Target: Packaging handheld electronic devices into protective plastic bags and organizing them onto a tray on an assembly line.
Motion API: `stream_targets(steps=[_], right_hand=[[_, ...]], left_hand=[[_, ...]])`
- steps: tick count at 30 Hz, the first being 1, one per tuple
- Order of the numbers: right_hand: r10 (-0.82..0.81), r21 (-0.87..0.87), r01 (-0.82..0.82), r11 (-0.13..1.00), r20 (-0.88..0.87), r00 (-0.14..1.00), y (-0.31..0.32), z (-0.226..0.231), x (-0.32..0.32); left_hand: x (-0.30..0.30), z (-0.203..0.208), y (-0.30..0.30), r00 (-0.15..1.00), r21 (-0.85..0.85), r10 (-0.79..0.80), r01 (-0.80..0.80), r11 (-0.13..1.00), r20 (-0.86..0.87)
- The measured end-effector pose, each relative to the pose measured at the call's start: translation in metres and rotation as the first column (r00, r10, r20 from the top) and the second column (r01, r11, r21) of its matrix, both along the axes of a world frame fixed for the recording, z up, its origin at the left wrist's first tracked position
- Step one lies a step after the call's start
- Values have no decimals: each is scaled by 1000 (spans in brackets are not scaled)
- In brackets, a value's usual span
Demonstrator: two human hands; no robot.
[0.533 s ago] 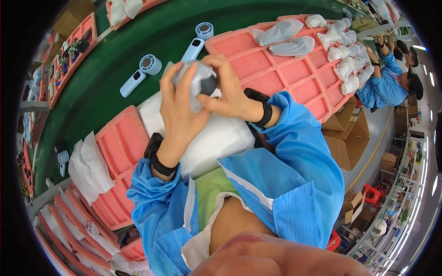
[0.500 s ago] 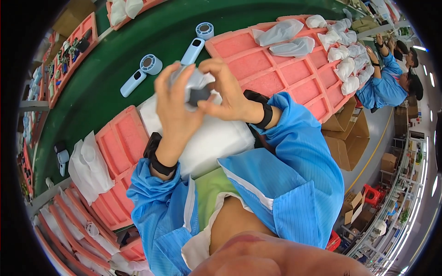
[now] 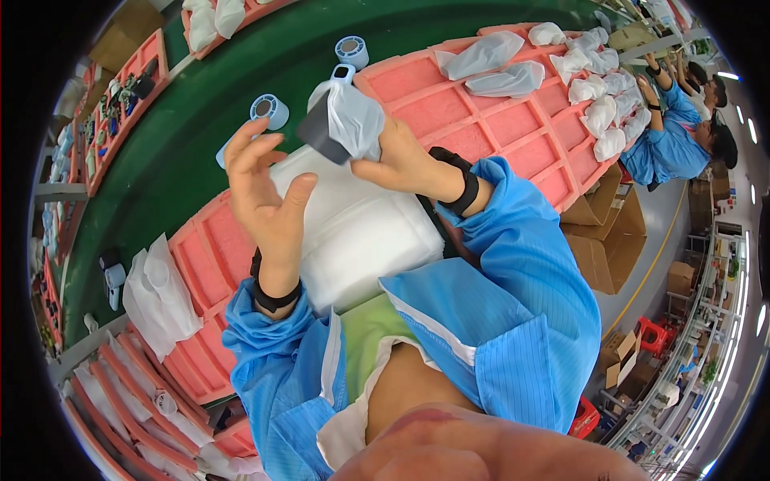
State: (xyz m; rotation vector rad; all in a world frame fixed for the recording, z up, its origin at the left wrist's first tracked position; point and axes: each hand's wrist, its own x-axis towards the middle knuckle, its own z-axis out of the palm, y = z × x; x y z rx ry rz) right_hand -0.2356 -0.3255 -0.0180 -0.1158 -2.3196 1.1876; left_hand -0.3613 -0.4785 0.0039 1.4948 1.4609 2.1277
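On the upper right of the frame a pink tray (image 3: 511, 126), divided by ridges into shallow compartments, holds two long translucent bags (image 3: 504, 80) near its upper edge and a crowd of crumpled white bags (image 3: 600, 118) at its right end; its nearer compartments are bare. At left of centre is another pink tray (image 3: 210, 240), with flat white bags (image 3: 156, 293) draped over its left edge. A stack of pink trays (image 3: 140, 393) fills the lower left, white sheeting between them. In the upper left a long tray (image 3: 152, 44) carries small dark and green parts (image 3: 120, 104). At the right a cardboard box (image 3: 613, 228) sits with its flaps spread.

My right hand (image 3: 401, 160) comes in from the right, its fingers closed round a dark grey piece (image 3: 325, 132) partly sleeved in a translucent wrap (image 3: 358, 120). I hold it tilted just above the frame's centre, the dark end turned towards the left. My left hand (image 3: 269, 208) is off to the left of it, raised and apart, fingers wide and slightly curled, thumb standing away, nothing in them. Below both lies a white stack of thin bags or sheets (image 3: 373, 248). Two light-blue round-headed devices (image 3: 351, 52) lie beyond on the green bench (image 3: 188, 144), one partly behind my left fingers.
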Motion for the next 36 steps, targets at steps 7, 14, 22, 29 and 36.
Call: stream_targets(steps=[7, 14, 22, 29, 36], right_hand=[[-53, 256, 103, 961, -197, 979, -8, -14, -6], [-10, -108, 8, 994, -13, 1000, -11, 0, 1], [142, -257, -150, 955, -47, 989, -10, 4, 3], [-88, -108, 76, 991, -107, 990, -19, 3, 3], [34, -85, -34, 996, -1, 999, -12, 5, 1]], left_hand=[[15, 0, 0, 905, 11, 285, -297, 955, -315], [12, 6, -6, 753, -5, 393, -465, 885, -528], [11, 25, -11, 922, -55, 289, -285, 957, 257], [26, 10, -5, 853, -59, 362, -412, 909, -375], [15, 2, -5, 890, -94, 359, -398, 913, -280]])
